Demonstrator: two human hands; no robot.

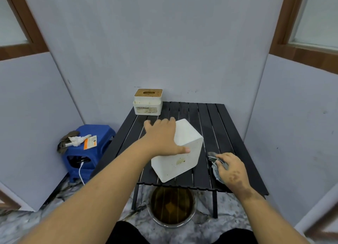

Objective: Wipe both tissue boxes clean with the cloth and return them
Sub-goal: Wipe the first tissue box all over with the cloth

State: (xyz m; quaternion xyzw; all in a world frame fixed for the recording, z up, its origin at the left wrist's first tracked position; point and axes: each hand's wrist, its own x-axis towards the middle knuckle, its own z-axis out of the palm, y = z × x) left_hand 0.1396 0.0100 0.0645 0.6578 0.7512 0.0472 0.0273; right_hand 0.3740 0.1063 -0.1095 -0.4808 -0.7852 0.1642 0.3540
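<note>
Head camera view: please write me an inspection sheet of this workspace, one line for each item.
Surface: black slatted table, standing against the grey wall.
Job's things: white tissue box lying tilted near the front edge, a brownish stain on its near face; second tissue box with wooden lid upright at the far left corner; grey cloth on the table at the right.
Clutter: blue stool at the left carrying rags and an orange and white packet.
Grippers: left hand rests on the white tissue box; right hand grips the grey cloth.
Cables: white cable hanging at the stool.
Surroundings: bowl of brown liquid on the floor under the table.
</note>
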